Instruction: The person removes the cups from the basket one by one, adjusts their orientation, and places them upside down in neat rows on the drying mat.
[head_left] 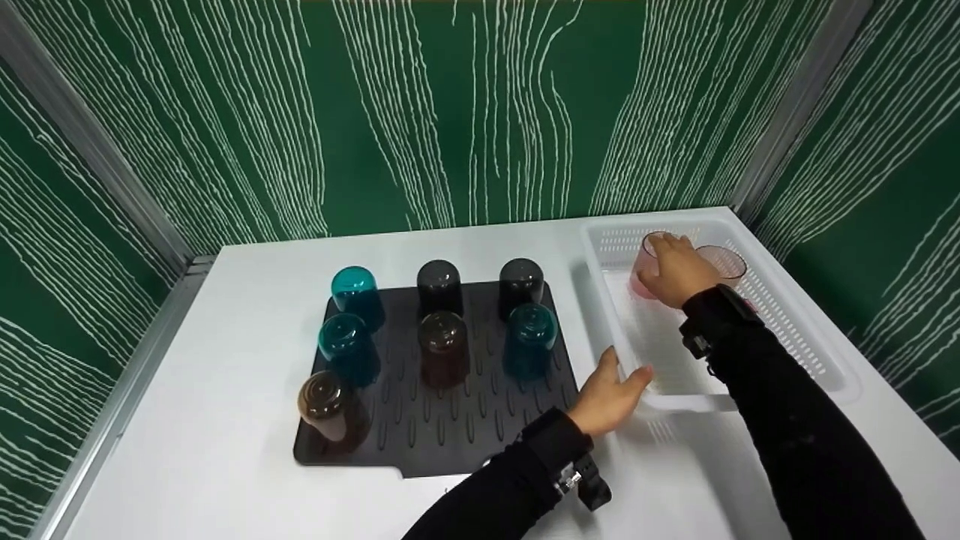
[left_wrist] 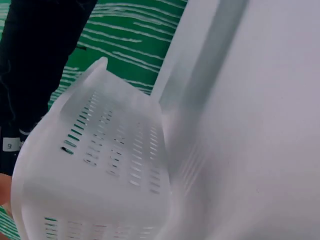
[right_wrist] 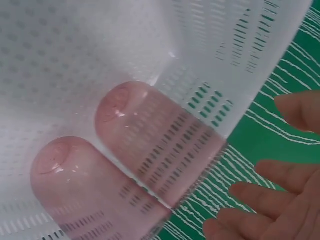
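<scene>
Two clear pink cups, the left one [head_left: 645, 262] and the right one [head_left: 726, 259], stand rim up at the far end of a white plastic basket [head_left: 611, 307]. My right hand [head_left: 679, 270] is over their rims, overlapping the left cup in the head view. In the right wrist view its fingers [right_wrist: 260, 200] are spread and apart from both cups, with nothing held. My left hand [head_left: 606, 397] is by the basket's near left corner, thumb and forefinger spread, holding nothing. The left wrist view shows the basket's slotted outer wall [left_wrist: 100, 165], with no left fingers in sight.
Left of the basket lies a dark ridged drying mat [head_left: 442, 454]. Several cups stand upside down on it: teal [head_left: 345, 337], black [head_left: 439, 281] and brown [head_left: 322, 397]. The white table [head_left: 202, 390] has green, white-streaked panels [head_left: 525, 112] behind and at both sides.
</scene>
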